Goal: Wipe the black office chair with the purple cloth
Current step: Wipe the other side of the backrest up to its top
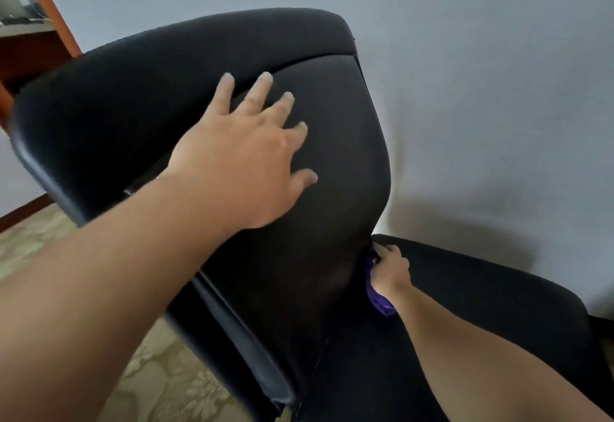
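As I watch through the head camera, I list: black office chair (99, 96), filling most of the view; left hand (246, 156), fingers spread flat against the chair's backrest; right hand (390, 272), fingers curled round the purple cloth (380, 303); that cloth, bunched where the chair's backrest meets its seat.
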Available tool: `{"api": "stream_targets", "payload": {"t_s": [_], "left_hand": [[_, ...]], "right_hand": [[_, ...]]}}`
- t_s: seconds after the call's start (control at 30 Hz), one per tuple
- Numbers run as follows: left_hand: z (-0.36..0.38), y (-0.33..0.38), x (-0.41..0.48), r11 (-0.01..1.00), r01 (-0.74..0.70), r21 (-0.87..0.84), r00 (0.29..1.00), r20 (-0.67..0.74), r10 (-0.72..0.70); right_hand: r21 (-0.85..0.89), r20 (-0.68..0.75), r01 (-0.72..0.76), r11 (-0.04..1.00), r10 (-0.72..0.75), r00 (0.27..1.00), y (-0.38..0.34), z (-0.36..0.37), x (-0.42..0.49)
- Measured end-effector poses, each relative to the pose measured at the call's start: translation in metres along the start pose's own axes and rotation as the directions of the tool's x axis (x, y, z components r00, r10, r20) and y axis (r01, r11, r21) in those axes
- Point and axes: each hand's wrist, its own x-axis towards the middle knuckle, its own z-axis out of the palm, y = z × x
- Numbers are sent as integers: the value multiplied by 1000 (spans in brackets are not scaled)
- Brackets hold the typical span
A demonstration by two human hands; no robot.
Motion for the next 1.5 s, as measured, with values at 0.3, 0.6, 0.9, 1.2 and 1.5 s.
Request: {"api": "stream_targets", "payload": {"t_s": [0.3,0.6,0.9,1.2,1.5], "left_hand": [[47,42,3,942,-147,303,982,159,102],[46,42,6,935,-151,320,980,172,99],[27,48,-9,992,-119,43,984,137,113],[20,93,-88,927,-153,-342,977,90,194],[30,149,-152,883,-179,-434,933,210,292]], "right_hand": [[-386,314,236,892,-114,943,17,49,63],[-338,386,618,709,-495,779,16,72,-67],[-193,595,660,726,-448,667,19,53,-193],[-256,148,68,964,-31,989,90,-70,-211],[206,-99,-117,972,140,985,87,-133,-252]]}}
